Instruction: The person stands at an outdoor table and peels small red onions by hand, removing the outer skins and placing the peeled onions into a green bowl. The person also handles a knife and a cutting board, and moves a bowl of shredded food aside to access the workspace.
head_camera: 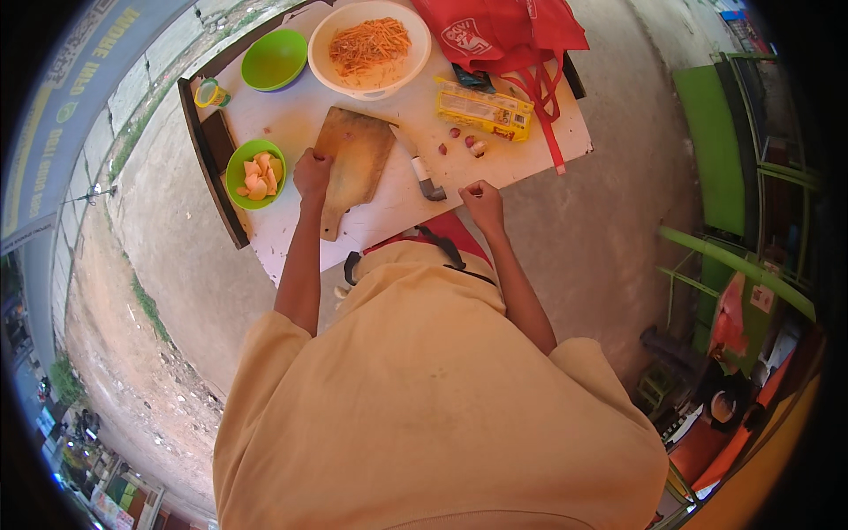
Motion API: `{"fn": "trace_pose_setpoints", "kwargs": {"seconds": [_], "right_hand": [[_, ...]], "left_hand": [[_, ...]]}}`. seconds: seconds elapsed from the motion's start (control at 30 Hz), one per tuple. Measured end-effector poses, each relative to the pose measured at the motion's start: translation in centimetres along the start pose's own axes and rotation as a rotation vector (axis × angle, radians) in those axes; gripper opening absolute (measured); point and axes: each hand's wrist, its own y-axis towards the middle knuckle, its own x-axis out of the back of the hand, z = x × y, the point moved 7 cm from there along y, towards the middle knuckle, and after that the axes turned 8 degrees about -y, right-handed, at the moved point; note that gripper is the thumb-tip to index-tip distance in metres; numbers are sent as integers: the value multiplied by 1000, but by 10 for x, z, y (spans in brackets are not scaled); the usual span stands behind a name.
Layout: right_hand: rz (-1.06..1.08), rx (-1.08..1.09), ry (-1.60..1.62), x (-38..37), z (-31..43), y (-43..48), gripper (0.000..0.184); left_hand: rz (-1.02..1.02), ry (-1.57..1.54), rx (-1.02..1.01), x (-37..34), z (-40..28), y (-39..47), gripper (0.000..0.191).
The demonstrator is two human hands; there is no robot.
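Note:
My left hand grips the left edge of a wooden cutting board, its thumb over the top face. The board lies on a white tabletop, handle towards me, with a small reddish bit on it. Just right of the board rests a knife with a dark handle, its blade pointing away from me. My right hand is at the table's near edge, fingers curled; whether it pinches something small is unclear. Beyond it lie small shallots and a pale clove-like piece.
Left of the board stands a green bowl of pale orange pieces. Farther back are another green bowl, a small cup and a white basin of shredded orange food. A yellow packet lies before a red bag, whose strap overhangs the edge.

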Motion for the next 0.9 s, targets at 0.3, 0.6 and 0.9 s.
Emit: {"fn": "trace_pose_setpoints", "kwargs": {"seconds": [0.3,0.6,0.9], "right_hand": [[158,423,-467,-74,80,31,43],[348,465,-214,-10,73,44,30],[215,245,21,98,34,53,27]], "left_hand": [[-308,-305,-152,9,-62,-48,18],[-191,-400,194,-51,-78,-91,13],[234,15,-141,-169,-176,-86,30]]}}
